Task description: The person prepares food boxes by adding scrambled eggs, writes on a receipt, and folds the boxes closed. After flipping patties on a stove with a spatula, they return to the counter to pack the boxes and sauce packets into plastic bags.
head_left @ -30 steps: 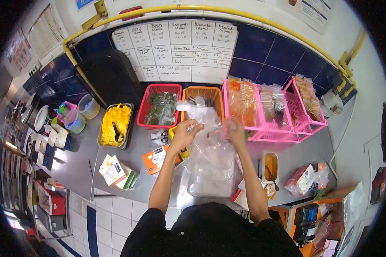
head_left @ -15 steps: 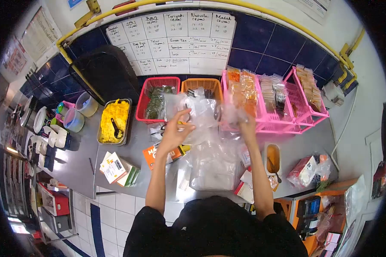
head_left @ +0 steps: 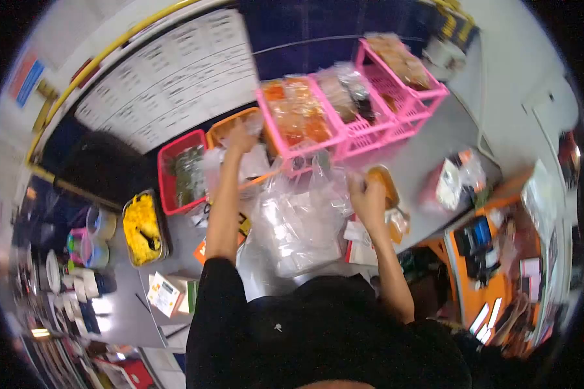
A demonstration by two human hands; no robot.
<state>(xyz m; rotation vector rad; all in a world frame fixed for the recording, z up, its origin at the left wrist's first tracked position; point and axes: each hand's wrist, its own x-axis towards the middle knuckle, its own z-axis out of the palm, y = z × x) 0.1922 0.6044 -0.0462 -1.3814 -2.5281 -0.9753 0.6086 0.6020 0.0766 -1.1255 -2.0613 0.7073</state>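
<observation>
My left hand (head_left: 240, 137) reaches into the orange basket (head_left: 230, 118) at the back, among clear plastic packets. Its fingertips are blurred and partly hidden there. In front of me lies a stack of clear plastic bags (head_left: 298, 223), the top one rumpled with its upper part raised. My right hand (head_left: 368, 198) is beside that bag's right edge, fingers curled in; what they pinch, if anything, does not show clearly. Just behind the right hand is a metal tub of orange-brown sauce (head_left: 384, 181).
Pink racks (head_left: 370, 139) of filled sachets stand at the back right. Left of the orange basket is a red basket (head_left: 163, 172) with green packets. A tray of yellow food (head_left: 139, 227), small boxes (head_left: 165, 295) and a bundled packet (head_left: 449, 185) also sit on the counter.
My left hand has moved from above the bags into the orange basket. My right hand has dropped nearer to me, beside the bags. The view has turned and tilted.
</observation>
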